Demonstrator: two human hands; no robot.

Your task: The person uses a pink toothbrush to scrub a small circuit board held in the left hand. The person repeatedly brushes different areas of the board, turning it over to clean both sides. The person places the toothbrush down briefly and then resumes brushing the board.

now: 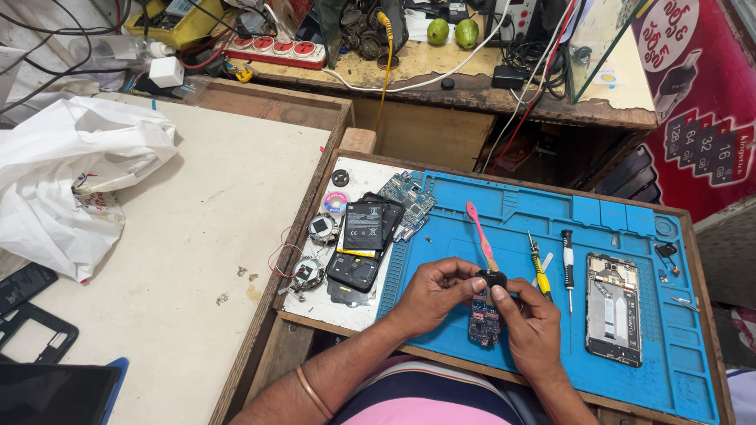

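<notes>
My left hand (431,295) and my right hand (532,327) meet over the near edge of a blue work mat (630,228). Between them stands a small phone circuit board (483,321), held upright by both hands. A pink toothbrush (480,233) points away from me, its dark head at my fingertips (493,278); which hand grips it I cannot tell. To the right lie a yellow screwdriver (538,267), a black-and-white screwdriver (568,264) and an opened phone frame (613,307).
Left of the mat sit a phone battery on a black phone body (364,236), another circuit board (409,197), small round parts with wires (309,271) and a tape roll (335,202). A white plastic bag (71,173) lies on the pale table. A cluttered bench (441,71) stands behind.
</notes>
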